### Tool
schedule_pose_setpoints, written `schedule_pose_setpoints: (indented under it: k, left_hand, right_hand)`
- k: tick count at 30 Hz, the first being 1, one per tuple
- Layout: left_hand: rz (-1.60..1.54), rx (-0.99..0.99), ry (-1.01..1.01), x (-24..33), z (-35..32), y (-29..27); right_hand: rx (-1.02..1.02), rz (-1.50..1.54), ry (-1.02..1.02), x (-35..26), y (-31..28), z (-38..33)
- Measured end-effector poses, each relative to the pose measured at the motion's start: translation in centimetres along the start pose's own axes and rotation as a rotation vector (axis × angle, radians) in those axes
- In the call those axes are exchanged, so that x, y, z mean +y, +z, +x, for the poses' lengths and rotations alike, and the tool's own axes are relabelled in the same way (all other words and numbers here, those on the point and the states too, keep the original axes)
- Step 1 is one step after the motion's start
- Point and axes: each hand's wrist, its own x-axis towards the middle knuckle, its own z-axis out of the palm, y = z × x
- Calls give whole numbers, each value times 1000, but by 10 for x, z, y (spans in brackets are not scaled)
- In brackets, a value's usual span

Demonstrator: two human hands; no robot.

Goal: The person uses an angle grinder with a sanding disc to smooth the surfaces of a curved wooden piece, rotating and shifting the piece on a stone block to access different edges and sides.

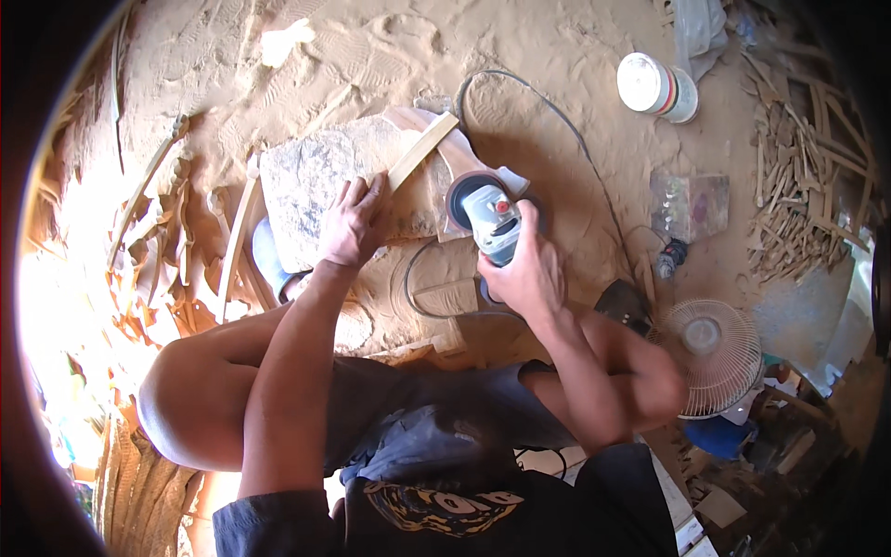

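My left hand (357, 223) grips the near end of a pale, straight wooden strip (422, 151) on a low, worn block (302, 186). The strip lies slantwise across a wider, curved brown piece of wood (455, 153). In my right hand (534, 269) is a power sander (492, 218) with a round dark disc and a red spot on its grey-white body. The sander's disc sits at the near end of the curved piece; whether it touches the wood I cannot tell. My fingers wrap the sander's body, and part of it is hidden under the palm.
A dark cord (585, 139) loops over the sandy ground. Curved wooden parts (172, 223) lean at the left. To the right are a white tub (650, 85), a flat board (691, 206), a round fan (707, 357) and a heap of wood scraps (789, 204).
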Motion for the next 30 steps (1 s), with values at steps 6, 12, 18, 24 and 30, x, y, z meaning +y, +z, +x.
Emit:
schedule_pose_setpoints:
  k: [6, 12, 18, 24, 30]
  left_hand:
    - [17, -4, -22, 4, 3, -4]
    - [17, -12, -29, -1, 1, -1]
    - [19, 10, 15, -2, 3, -1]
    - [50, -22, -8, 3, 3, -4]
    - [49, -24, -7, 2, 4, -7]
  right_hand:
    - [185, 40, 243, 9, -20, 34]
    - [121, 121, 75, -17, -13, 31]
    - [213, 48, 31, -31, -11, 39]
    - [210, 137, 160, -32, -20, 50]
    - [59, 144, 87, -41, -13, 49]
